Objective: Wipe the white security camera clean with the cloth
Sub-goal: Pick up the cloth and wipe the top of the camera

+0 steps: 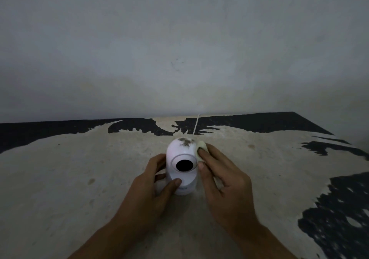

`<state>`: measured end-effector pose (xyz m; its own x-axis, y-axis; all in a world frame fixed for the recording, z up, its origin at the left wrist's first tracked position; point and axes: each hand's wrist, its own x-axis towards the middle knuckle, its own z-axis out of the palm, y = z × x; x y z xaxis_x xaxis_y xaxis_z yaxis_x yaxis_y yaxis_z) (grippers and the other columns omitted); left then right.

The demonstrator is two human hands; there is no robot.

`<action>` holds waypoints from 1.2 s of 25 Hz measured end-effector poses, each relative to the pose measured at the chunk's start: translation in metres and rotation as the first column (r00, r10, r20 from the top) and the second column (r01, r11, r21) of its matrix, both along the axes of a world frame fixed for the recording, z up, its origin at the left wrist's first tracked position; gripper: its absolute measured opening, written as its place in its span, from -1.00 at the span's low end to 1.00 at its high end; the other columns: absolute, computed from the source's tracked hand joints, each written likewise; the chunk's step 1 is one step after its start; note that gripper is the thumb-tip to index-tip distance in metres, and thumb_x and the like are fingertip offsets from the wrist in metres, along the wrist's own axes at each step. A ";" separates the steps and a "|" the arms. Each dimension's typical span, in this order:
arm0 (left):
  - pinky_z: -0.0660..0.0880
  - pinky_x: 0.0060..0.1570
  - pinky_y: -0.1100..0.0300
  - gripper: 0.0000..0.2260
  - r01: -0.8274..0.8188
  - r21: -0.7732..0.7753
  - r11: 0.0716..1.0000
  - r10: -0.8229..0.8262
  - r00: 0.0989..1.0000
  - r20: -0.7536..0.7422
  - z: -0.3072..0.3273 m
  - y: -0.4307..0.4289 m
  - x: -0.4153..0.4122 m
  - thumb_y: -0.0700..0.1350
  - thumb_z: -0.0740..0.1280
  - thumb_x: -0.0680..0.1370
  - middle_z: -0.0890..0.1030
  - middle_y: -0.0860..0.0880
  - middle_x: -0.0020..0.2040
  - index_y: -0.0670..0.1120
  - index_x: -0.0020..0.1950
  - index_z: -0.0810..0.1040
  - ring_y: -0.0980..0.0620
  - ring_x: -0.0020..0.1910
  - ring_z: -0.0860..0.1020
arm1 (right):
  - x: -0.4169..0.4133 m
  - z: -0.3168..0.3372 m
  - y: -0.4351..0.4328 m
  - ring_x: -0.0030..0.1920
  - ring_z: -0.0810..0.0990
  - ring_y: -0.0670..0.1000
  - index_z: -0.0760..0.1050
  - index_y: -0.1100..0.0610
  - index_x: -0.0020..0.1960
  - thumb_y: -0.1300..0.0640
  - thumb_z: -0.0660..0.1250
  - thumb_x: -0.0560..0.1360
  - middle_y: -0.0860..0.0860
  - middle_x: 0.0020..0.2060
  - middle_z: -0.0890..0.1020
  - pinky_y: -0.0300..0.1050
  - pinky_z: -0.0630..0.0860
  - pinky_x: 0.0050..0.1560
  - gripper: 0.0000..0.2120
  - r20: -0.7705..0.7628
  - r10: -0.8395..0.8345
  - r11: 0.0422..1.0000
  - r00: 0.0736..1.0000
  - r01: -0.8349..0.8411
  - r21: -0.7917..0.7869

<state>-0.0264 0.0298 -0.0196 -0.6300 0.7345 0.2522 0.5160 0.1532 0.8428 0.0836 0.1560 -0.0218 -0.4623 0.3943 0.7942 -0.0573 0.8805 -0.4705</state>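
The white security camera (180, 160) stands upright on the worn table (79, 179), its black lens facing me. A dark patch of dirt sits on top of its dome. My left hand (153, 187) grips the camera's base from the left, thumb across the front. My right hand (221, 177) presses a small pale cloth (200, 147) against the upper right side of the dome, the cloth mostly hidden under the fingers.
A thin white cable (196, 125) runs from behind the camera toward the grey wall (179, 49) at the table's far edge. The table's black coating is peeled, with dark patches along the back and at the right (339, 209).
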 end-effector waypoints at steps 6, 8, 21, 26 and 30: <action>0.40 0.17 0.25 -0.47 0.000 0.011 1.000 0.000 1.000 0.013 -0.002 0.000 -0.002 0.17 0.28 0.32 0.39 0.25 0.18 0.20 0.26 0.21 0.18 0.15 0.45 | 0.000 0.006 -0.002 0.07 0.56 -0.07 0.57 0.21 0.17 0.15 0.27 0.53 0.08 0.04 0.61 -0.37 0.48 0.07 -0.74 -0.028 -0.028 1.000 0.999 0.028 0.000; 0.36 0.08 0.39 -0.51 -0.003 0.020 1.000 0.003 1.000 0.007 -0.003 0.001 -0.002 0.12 0.31 0.36 0.38 0.28 0.16 0.22 0.23 0.20 0.22 0.12 0.44 | -0.003 0.003 -0.003 0.05 0.53 -0.08 0.55 0.24 0.19 0.13 0.23 0.53 0.11 0.02 0.58 -0.41 0.45 0.06 -0.70 -0.019 -0.026 0.999 0.999 0.027 0.037; 0.36 0.13 0.29 -0.47 -0.007 0.021 1.000 0.006 1.000 0.017 -0.005 0.001 -0.004 0.16 0.28 0.35 0.42 0.21 0.22 0.15 0.28 0.23 0.20 0.12 0.44 | -0.008 0.004 -0.001 0.08 0.44 -0.09 0.45 0.22 0.28 0.13 0.13 0.57 0.19 0.07 0.52 -0.47 0.37 0.12 -0.66 0.079 -0.114 0.990 0.990 0.107 0.088; 0.39 0.19 0.18 -0.40 -0.024 0.001 1.000 0.024 0.999 0.046 -0.003 0.003 -0.002 0.19 0.26 0.30 0.44 0.12 0.28 0.10 0.31 0.23 0.12 0.18 0.46 | -0.008 0.004 -0.015 0.06 0.49 0.03 0.54 0.26 0.17 0.01 -0.11 0.65 0.24 0.03 0.61 -0.14 0.59 0.05 -0.49 0.111 -0.116 0.923 0.987 0.066 0.378; 0.40 0.18 0.21 -0.43 -0.012 0.031 0.999 0.011 0.999 0.038 -0.003 0.000 -0.002 0.18 0.28 0.31 0.45 0.17 0.26 0.15 0.29 0.24 0.14 0.17 0.47 | -0.006 0.004 0.005 0.12 0.50 0.09 0.48 0.26 0.23 0.05 -0.03 0.64 0.24 0.09 0.54 -0.05 0.58 0.08 -0.57 0.134 -0.161 0.951 0.978 0.117 0.287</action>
<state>-0.0286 0.0297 -0.0230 -0.6480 0.7192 0.2507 0.4822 0.1327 0.8659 0.0773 0.1610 -0.0178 -0.5436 0.2390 0.8046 0.1289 0.9710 -0.2014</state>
